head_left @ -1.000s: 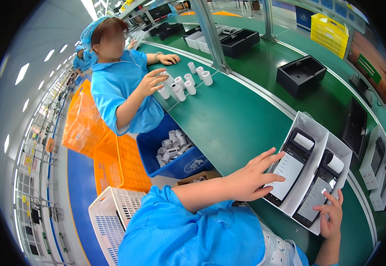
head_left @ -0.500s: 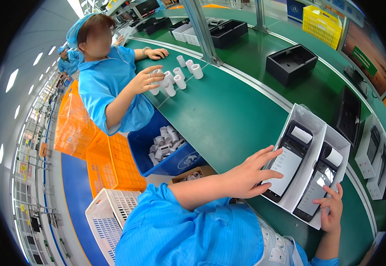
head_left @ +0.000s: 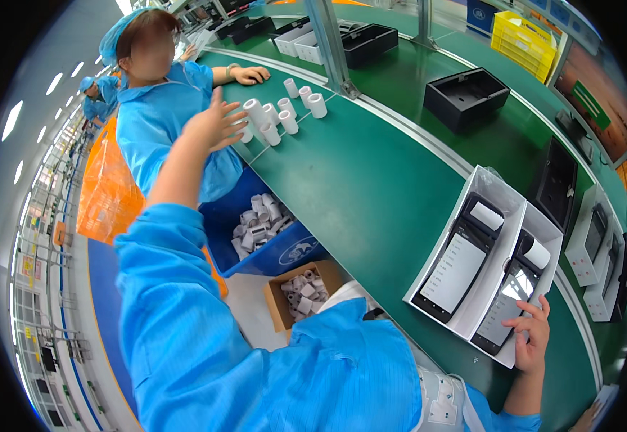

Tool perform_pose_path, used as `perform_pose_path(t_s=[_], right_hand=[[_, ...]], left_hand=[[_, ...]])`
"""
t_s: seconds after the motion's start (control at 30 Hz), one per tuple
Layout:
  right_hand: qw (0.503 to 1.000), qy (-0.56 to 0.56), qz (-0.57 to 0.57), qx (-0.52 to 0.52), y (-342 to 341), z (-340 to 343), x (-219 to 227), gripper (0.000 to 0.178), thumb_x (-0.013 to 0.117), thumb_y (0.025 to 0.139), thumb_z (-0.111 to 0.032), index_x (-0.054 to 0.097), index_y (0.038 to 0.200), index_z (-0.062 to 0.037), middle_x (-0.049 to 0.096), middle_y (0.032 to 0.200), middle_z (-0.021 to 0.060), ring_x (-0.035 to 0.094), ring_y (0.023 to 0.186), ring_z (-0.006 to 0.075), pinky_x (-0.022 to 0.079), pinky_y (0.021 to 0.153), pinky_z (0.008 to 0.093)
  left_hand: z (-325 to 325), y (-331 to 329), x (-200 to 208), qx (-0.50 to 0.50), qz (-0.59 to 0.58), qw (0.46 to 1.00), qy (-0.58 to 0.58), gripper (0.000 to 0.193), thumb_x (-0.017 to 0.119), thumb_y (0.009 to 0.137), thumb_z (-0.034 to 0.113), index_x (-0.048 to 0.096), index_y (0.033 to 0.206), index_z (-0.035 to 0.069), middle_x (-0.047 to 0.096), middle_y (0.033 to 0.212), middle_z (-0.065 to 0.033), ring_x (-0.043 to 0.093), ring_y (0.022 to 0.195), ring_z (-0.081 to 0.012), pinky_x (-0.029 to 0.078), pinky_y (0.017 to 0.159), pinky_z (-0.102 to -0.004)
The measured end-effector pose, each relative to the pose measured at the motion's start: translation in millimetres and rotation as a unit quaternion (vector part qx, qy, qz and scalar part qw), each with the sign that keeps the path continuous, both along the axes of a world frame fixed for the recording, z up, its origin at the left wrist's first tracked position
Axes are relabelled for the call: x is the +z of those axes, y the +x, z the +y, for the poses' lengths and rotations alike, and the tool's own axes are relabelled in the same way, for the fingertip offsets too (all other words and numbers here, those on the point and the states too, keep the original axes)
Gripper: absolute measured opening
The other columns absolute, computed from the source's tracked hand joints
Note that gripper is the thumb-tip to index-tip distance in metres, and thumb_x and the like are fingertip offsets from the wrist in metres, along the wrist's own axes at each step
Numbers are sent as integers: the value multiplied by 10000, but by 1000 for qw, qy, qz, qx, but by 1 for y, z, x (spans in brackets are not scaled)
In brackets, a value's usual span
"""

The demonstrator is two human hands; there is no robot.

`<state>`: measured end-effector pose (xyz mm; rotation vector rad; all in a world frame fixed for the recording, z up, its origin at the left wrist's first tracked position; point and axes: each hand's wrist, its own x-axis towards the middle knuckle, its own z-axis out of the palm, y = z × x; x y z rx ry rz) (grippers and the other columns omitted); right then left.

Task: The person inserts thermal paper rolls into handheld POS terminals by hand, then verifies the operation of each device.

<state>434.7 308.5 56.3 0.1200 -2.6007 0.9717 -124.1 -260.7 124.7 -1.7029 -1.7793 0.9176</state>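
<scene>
The left terminal (head_left: 455,268) and right terminal (head_left: 505,311) remain face-up in white boxes (head_left: 483,180) at the table's (head_left: 342,191) right. The left hand (head_left: 214,128), previously over the left terminal, is now at far left, open, fingers spread, near the white rolls (head_left: 287,123). The right hand (head_left: 531,336), open, fingers half-bent, stays at the right terminal's near end.

No words readable: text lines (head_left: 441,269) too small on lit screen (head_left: 454,263) of left black handheld terminal (head_left: 440,314). White emblem (head_left: 297,250) on blue plastic bin (head_left: 256,261), left.
</scene>
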Motion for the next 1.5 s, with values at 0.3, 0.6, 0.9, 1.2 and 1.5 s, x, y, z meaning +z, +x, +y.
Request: perform_pose_path(t_s=[0.3, 0.6, 0.9, 1.2, 1.5], right_hand=[[999, 31, -18, -15, 6, 3, 1, 51, 529, 753, -167, 509, 720, -133, 734, 814, 1, 617, 1069, 281, 205, 1115, 557], [1000, 21, -17, 14, 3, 7, 3, 26, 533, 731, -143, 520, 714, -129, 736, 826, -4, 624, 1066, 278, 197, 1117, 577], [999, 31, -4, 11, 3, 5, 0, 56, 521, 784, -153, 523, 734, -125, 725, 820, -3, 624, 1058, 275, 195, 1118, 574], [1000, 8, -8, 14, 2, 1, 4, 97, 545, 714, -112, 620, 773, -130, 710, 816, -2, 637, 1006, 265, 223, 1108, 553], [998, 35, -25, 44, 1, 7, 10, 207, 545, 668, -39, 664, 807, -135, 700, 842, -46, 644, 1054, 245, 235, 1118, 533]], left_hand=[[95, 313, -58, 378, -793, 476, -38, 498, 572, 914, 46, 518, 1400, 145, 622, 1160, -92, 602, 921, -173, 492, 803, -307], [205, 334, -89, 66, -939, 326, -89, 258, 551, 945, 68, 652, 1178, 24, 625, 946, -27, 508, 772, -115, 428, 682, -262], [42, 273, -60, 578, -563, 568, 164, 457, 580, 830, 8, 633, 1277, 88, 693, 1086, -134, 649, 927, -237, 514, 839, -349], [40, 171, 41, 422, -347, 617, 566, 605, 497, 835, -43, 458, 1422, 97, 694, 992, -129, 655, 880, -205, 509, 767, -360], [317, 275, -8, -80, -575, 790, 198, 372, 602, 798, -9, 655, 1154, 86, 559, 809, -94, 567, 769, -275, 479, 675, -378]])
